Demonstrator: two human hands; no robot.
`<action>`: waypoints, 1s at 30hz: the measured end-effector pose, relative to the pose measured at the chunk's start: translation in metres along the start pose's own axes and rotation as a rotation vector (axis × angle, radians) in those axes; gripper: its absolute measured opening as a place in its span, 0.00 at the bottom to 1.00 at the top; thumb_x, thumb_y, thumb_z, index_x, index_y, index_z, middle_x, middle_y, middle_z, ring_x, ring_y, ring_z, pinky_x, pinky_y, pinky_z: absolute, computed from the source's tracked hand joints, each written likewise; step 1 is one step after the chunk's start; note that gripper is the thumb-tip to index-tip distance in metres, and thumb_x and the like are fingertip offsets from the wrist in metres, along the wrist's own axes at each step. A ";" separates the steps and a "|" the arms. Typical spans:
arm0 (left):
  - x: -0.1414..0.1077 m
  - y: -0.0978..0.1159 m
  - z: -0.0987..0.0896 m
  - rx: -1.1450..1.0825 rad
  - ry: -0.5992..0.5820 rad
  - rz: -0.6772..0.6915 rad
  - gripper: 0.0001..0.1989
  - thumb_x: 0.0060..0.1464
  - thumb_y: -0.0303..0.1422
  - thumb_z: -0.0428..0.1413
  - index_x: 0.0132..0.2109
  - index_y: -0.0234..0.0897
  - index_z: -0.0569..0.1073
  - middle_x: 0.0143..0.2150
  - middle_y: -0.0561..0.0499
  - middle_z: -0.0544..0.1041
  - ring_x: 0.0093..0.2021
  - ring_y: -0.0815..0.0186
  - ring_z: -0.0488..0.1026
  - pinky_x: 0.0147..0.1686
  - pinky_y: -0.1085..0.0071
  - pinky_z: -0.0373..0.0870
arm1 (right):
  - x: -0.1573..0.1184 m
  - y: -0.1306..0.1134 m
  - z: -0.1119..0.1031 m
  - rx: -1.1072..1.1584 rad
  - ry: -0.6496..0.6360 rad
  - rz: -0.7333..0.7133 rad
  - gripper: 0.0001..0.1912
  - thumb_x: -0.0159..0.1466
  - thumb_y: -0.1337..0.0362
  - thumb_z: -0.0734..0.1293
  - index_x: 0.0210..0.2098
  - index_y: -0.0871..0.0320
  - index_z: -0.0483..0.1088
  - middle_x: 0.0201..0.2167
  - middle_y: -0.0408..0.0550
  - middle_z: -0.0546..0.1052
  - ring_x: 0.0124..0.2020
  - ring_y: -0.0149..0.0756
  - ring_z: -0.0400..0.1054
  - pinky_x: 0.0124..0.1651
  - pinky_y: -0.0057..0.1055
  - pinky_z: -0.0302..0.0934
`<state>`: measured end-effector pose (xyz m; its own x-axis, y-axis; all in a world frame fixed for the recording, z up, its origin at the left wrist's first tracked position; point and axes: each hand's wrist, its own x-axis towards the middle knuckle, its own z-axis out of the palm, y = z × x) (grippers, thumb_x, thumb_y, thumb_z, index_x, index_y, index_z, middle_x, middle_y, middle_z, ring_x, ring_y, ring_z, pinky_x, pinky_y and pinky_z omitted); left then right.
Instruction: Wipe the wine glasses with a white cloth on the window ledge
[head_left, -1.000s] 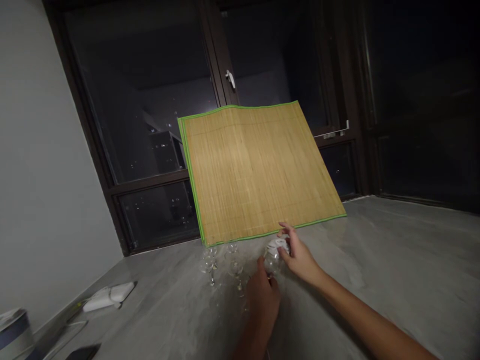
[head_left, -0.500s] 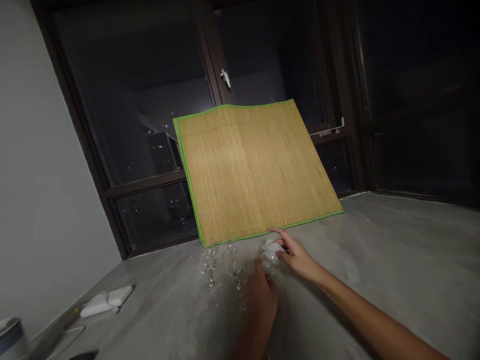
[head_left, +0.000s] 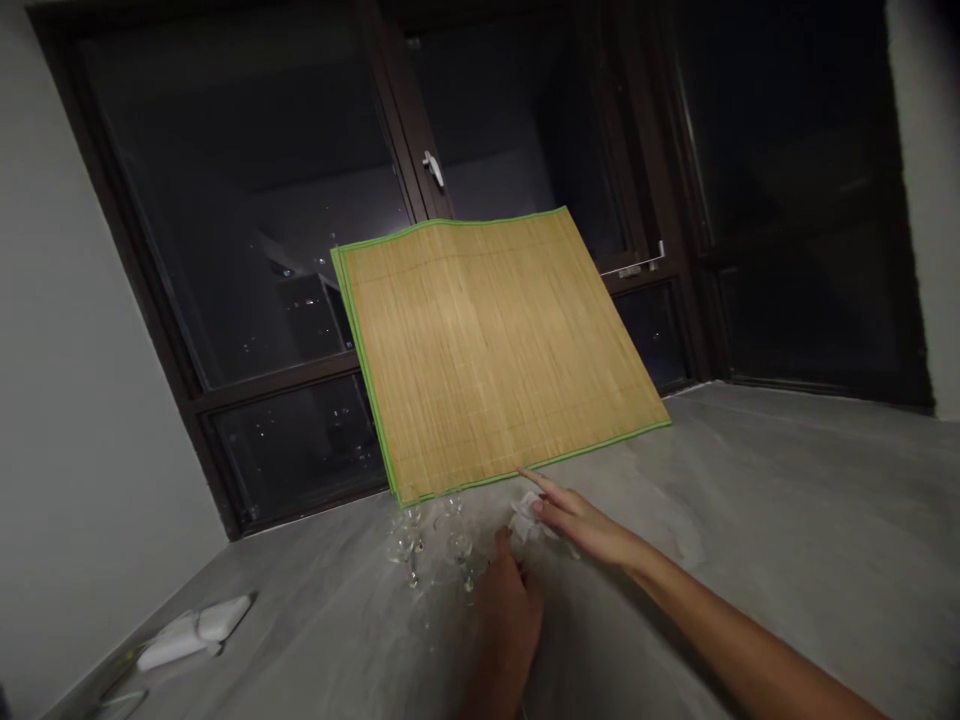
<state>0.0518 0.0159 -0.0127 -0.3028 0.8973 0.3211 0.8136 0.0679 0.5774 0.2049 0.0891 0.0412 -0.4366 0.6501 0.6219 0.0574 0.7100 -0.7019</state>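
Note:
My right hand (head_left: 581,522) presses a crumpled white cloth or tissue (head_left: 523,518) with thumb and fingers, its index finger stretched toward the mat's lower edge. Close by on the left, my left hand (head_left: 511,600) is closed around what seems to be a clear glass, mostly hidden by the fingers and the white cloth. Several small clear stemmed glasses stand to the left of my left hand, among them a front-left glass (head_left: 402,545) and one nearer the hand (head_left: 459,546).
A bamboo mat (head_left: 495,350) with green edging leans against the dark window (head_left: 247,200) behind the glasses. A white bundle with a cord around it (head_left: 195,632) lies at the left on the grey stone surface (head_left: 315,600). A pale wall (head_left: 82,350) bounds the left.
The view has shifted slightly, so the scene sits further left and a bit lower. My right hand's fingers lie flatter over the cloth; both hands stay together.

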 end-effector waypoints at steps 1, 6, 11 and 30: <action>-0.001 0.001 0.001 -0.006 -0.010 0.020 0.29 0.56 0.27 0.48 0.65 0.35 0.59 0.45 0.42 0.79 0.45 0.58 0.76 0.46 0.66 0.66 | 0.000 0.000 0.001 0.000 -0.020 -0.009 0.25 0.68 0.51 0.60 0.62 0.52 0.64 0.39 0.47 0.80 0.45 0.41 0.74 0.48 0.42 0.68; -0.002 0.007 0.005 -0.057 -0.054 0.101 0.30 0.53 0.26 0.50 0.64 0.36 0.60 0.48 0.42 0.79 0.48 0.57 0.75 0.47 0.65 0.66 | -0.004 0.001 0.012 -0.020 -0.104 -0.016 0.28 0.68 0.48 0.58 0.64 0.51 0.61 0.54 0.53 0.75 0.57 0.44 0.68 0.57 0.48 0.62; 0.001 0.007 0.001 -0.092 -0.058 0.092 0.28 0.54 0.25 0.50 0.63 0.39 0.62 0.48 0.44 0.79 0.47 0.58 0.75 0.46 0.68 0.65 | -0.002 0.011 0.025 -0.041 0.036 0.002 0.25 0.69 0.48 0.57 0.60 0.52 0.65 0.52 0.53 0.77 0.53 0.43 0.71 0.54 0.43 0.64; 0.008 0.005 -0.003 -0.134 0.042 0.080 0.22 0.60 0.33 0.48 0.61 0.38 0.62 0.39 0.47 0.80 0.36 0.62 0.76 0.34 0.72 0.62 | -0.014 0.010 0.043 -0.321 0.228 -0.223 0.24 0.69 0.61 0.56 0.63 0.58 0.54 0.49 0.56 0.74 0.48 0.42 0.70 0.50 0.38 0.63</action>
<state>0.0524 0.0218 -0.0049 -0.2627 0.8781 0.3999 0.7633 -0.0644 0.6428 0.1731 0.0757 0.0113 -0.2627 0.4890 0.8318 0.2754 0.8642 -0.4211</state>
